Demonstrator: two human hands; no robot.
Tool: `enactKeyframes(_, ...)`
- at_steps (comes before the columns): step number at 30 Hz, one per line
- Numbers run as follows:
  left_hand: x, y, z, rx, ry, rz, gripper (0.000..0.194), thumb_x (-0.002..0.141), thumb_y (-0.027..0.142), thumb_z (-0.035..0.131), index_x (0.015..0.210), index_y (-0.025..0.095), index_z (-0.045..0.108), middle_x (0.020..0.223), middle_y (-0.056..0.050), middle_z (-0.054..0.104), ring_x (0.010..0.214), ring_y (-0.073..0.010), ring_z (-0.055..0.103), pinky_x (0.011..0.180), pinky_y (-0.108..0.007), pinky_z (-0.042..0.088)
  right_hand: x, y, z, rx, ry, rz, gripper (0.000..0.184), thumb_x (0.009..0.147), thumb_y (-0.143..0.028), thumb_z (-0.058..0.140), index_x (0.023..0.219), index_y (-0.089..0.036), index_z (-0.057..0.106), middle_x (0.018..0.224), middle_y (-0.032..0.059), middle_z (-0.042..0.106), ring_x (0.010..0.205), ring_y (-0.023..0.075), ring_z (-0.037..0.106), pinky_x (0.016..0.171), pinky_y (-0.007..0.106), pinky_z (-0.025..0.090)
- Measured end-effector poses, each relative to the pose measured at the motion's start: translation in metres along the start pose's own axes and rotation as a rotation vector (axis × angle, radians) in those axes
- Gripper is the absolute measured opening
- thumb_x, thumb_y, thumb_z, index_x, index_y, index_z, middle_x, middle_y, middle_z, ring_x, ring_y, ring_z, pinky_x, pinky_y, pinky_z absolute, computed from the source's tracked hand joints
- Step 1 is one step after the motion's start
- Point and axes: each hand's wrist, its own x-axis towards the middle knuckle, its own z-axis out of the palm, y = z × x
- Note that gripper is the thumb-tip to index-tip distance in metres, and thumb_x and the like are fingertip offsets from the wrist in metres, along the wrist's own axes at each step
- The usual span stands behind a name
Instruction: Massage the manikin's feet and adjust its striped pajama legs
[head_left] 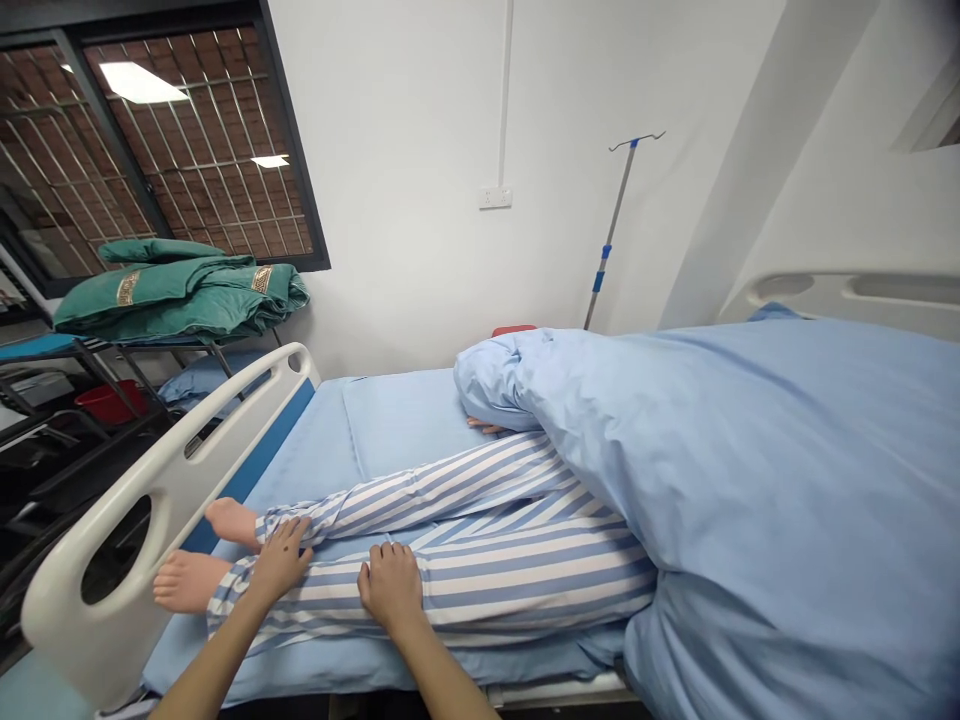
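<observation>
Gold-patched green blanket [180, 300], hands [281, 560] [391, 588] on striped trousers [525, 590]

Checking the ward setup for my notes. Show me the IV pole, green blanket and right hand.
IV pole [616, 225]: head view, on the metal shaft.
Green blanket [180, 300]: head view, on its folded middle.
Right hand [390, 585]: head view, on the back of the hand.

At twelve o'clock a wall socket [495, 197] sat on the white wall, at one o'clock an IV pole [615, 225] with blue fittings stood before it, and at ten o'clock folded green cloth [180, 295] lay on a metal rack [97, 365] under a grilled window [199, 150], above a red basin [109, 400].
</observation>
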Motion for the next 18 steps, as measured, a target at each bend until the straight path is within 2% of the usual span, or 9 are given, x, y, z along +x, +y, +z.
enactKeyframes(4, 0.006, 0.000, 0.014, -0.011, -0.054, -0.047, 0.060, 0.080, 0.025, 0.039, 0.138, 0.007, 0.037, 0.144, -0.017, 0.036, 0.133, -0.0268, 0.032, 0.105, -0.039, 0.031, 0.000, 0.001, 0.003, -0.004, 0.012, 0.000, 0.023, 0.084, -0.029, 0.045, 0.091, -0.015, 0.061, 0.089, 0.0108, 0.063, 0.087, 0.0261, 0.057, 0.079, 0.042, 0.042)
enactKeyframes(7, 0.012, -0.005, 0.021, -0.015, -0.102, -0.095, 0.063, 0.080, 0.027, 0.040, 0.139, 0.007, 0.034, 0.148, -0.018, 0.029, 0.136, -0.0292, 0.026, 0.107, -0.043, 0.028, 0.000, 0.002, 0.004, -0.006, 0.010, 0.001, 0.022, 0.084, -0.029, 0.044, 0.091, -0.016, 0.061, 0.088, 0.0105, 0.063, 0.086, 0.0260, 0.057, 0.079, 0.041, 0.042)
enactKeyframes(12, 0.016, -0.014, 0.027, -0.081, -0.122, -0.079, 0.065, 0.082, 0.034, 0.040, 0.140, 0.008, 0.032, 0.149, -0.017, 0.027, 0.137, -0.0300, 0.023, 0.108, -0.046, 0.027, 0.000, 0.002, 0.001, -0.003, -0.002, -0.002, 0.023, 0.084, -0.030, 0.045, 0.091, -0.015, 0.061, 0.088, 0.0105, 0.063, 0.086, 0.0259, 0.056, 0.078, 0.040, 0.041)
enactKeyframes(15, 0.008, -0.009, 0.025, -0.133, -0.016, -0.114, 0.059, 0.081, 0.033, 0.042, 0.135, 0.010, 0.039, 0.145, -0.017, 0.034, 0.134, -0.0317, 0.029, 0.104, -0.047, 0.031, 0.000, 0.001, -0.001, -0.011, -0.012, -0.002, 0.023, 0.085, -0.030, 0.045, 0.091, -0.015, 0.061, 0.088, 0.0107, 0.063, 0.086, 0.0257, 0.056, 0.078, 0.039, 0.040)
enactKeyframes(18, -0.013, 0.009, 0.016, -0.215, 0.235, -0.101, 0.046, 0.081, 0.030, 0.043, 0.122, 0.011, 0.051, 0.130, -0.018, 0.050, 0.126, -0.0325, 0.039, 0.102, -0.048, 0.034, 0.000, 0.001, -0.001, -0.020, -0.008, 0.001, 0.022, 0.085, -0.030, 0.044, 0.091, -0.016, 0.061, 0.087, 0.0105, 0.063, 0.086, 0.0253, 0.057, 0.077, 0.038, 0.039)
